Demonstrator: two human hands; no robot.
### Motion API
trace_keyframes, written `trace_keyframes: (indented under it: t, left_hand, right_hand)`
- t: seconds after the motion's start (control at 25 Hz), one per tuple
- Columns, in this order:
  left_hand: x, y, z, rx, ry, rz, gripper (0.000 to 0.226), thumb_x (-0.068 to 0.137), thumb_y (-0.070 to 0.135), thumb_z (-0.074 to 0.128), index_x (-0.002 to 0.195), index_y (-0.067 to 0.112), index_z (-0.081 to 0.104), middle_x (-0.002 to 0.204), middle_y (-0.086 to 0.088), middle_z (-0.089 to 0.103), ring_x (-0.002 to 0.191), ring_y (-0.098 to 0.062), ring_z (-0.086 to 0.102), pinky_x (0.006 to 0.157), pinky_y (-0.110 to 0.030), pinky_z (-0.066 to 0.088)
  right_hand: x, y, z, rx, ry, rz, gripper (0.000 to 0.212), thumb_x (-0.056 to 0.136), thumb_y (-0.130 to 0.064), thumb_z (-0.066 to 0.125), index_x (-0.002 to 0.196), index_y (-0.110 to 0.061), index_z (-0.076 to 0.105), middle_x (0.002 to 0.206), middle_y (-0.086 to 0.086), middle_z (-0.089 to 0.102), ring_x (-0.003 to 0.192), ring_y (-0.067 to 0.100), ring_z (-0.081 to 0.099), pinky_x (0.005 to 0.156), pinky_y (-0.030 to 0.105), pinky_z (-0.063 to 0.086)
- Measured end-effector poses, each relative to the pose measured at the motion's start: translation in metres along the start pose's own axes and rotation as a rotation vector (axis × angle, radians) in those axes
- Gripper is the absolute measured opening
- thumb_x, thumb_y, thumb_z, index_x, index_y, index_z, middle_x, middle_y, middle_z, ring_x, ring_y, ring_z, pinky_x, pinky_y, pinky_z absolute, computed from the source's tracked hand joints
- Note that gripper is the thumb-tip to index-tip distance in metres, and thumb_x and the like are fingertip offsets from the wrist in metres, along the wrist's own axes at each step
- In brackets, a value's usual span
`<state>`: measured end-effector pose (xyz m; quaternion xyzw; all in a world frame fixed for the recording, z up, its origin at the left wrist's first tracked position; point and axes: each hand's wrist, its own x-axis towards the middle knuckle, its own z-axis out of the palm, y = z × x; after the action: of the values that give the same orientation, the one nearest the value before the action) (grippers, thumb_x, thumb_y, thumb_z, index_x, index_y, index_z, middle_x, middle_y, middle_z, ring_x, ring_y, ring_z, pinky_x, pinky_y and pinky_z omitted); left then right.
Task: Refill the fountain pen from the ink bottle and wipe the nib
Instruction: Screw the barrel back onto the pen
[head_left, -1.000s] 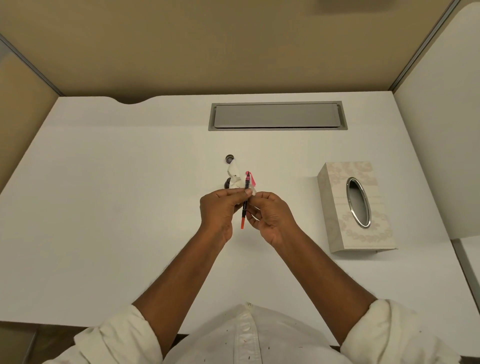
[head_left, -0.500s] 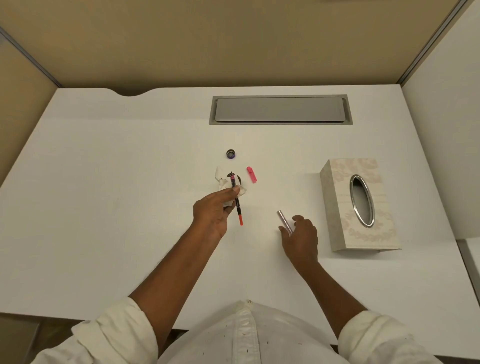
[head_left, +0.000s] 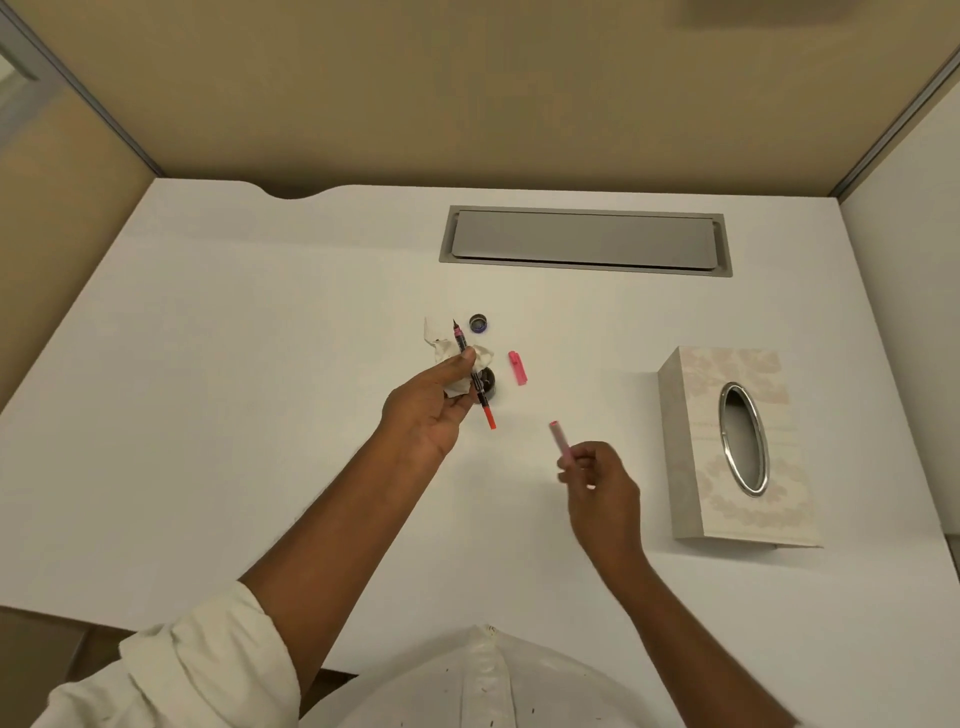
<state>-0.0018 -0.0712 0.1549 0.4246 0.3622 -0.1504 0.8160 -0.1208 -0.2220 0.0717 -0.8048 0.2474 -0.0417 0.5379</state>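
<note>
My left hand (head_left: 434, 413) pinches the bare inner part of the fountain pen (head_left: 470, 371), nib pointing away and orange end toward me, together with a crumpled white tissue (head_left: 441, 353). Just behind that hand the dark ink bottle (head_left: 488, 388) stands on the desk, partly hidden. Its round cap (head_left: 478, 322) lies farther back. My right hand (head_left: 602, 486) holds the pink pen barrel (head_left: 560, 440) lifted off the desk. A pink pen cap (head_left: 518, 367) lies right of the bottle.
A pale patterned tissue box (head_left: 696, 447) with an oval metal opening sits at the right. A grey cable hatch (head_left: 584, 242) is set into the white desk (head_left: 234, 364) at the back. Beige partition walls enclose the desk.
My hands were together on the pen, then parted. The right hand reached down to the pink barrel on the desk and now holds it raised. The left hand keeps the pen and tissue.
</note>
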Motion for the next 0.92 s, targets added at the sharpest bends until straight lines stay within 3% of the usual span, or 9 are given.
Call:
trace_keyframes:
  t: [0.12, 0.28, 0.56, 0.76, 0.92]
  left_hand:
    - [0.002, 0.005, 0.014, -0.077, -0.009, -0.033, 0.010, 0.078, 0.000, 0.068, 0.085, 0.002, 0.061, 0.087, -0.011, 0.064, 0.087, -0.021, 0.061, 0.094, -0.035, 0.049]
    - [-0.001, 0.004, 0.029, -0.115, -0.037, -0.056, 0.011, 0.081, 0.005, 0.066, 0.089, 0.003, 0.059, 0.091, -0.011, 0.063, 0.092, -0.021, 0.059, 0.092, -0.032, 0.048]
    - [-0.005, -0.007, 0.029, -0.192, -0.073, -0.105, 0.007, 0.083, 0.004, 0.063, 0.089, 0.002, 0.059, 0.085, -0.011, 0.064, 0.076, -0.017, 0.062, 0.057, -0.029, 0.055]
    - [-0.009, -0.011, 0.030, -0.239, -0.094, -0.137, 0.008, 0.087, 0.007, 0.059, 0.081, 0.002, 0.058, 0.083, -0.009, 0.063, 0.073, -0.016, 0.061, 0.075, -0.033, 0.049]
    - [-0.008, -0.013, 0.027, -0.258, -0.110, -0.141, 0.005, 0.088, 0.007, 0.058, 0.084, 0.003, 0.058, 0.085, -0.009, 0.063, 0.075, -0.015, 0.061, 0.079, -0.032, 0.048]
  right_hand:
    - [-0.026, -0.036, -0.005, 0.166, -0.065, -0.035, 0.012, 0.085, -0.009, 0.067, 0.084, -0.020, 0.062, 0.077, -0.005, 0.069, 0.071, 0.013, 0.068, 0.061, 0.026, 0.057]
    - [-0.031, -0.059, -0.007, 0.174, -0.002, -0.062, 0.017, 0.082, -0.012, 0.072, 0.080, -0.026, 0.062, 0.076, -0.008, 0.068, 0.071, 0.010, 0.067, 0.060, 0.020, 0.055]
    - [-0.029, -0.070, -0.015, 0.172, 0.115, -0.070, 0.023, 0.081, -0.011, 0.072, 0.077, -0.030, 0.060, 0.075, -0.010, 0.067, 0.071, 0.009, 0.063, 0.060, 0.020, 0.054]
    - [-0.029, -0.067, -0.017, 0.155, 0.129, -0.081, 0.015, 0.081, -0.010, 0.072, 0.079, -0.023, 0.065, 0.076, -0.009, 0.068, 0.072, 0.012, 0.064, 0.063, 0.026, 0.055]
    - [-0.029, -0.067, -0.017, 0.139, 0.130, -0.096, 0.012, 0.081, -0.010, 0.072, 0.081, -0.020, 0.066, 0.077, -0.008, 0.067, 0.072, 0.011, 0.062, 0.062, 0.024, 0.054]
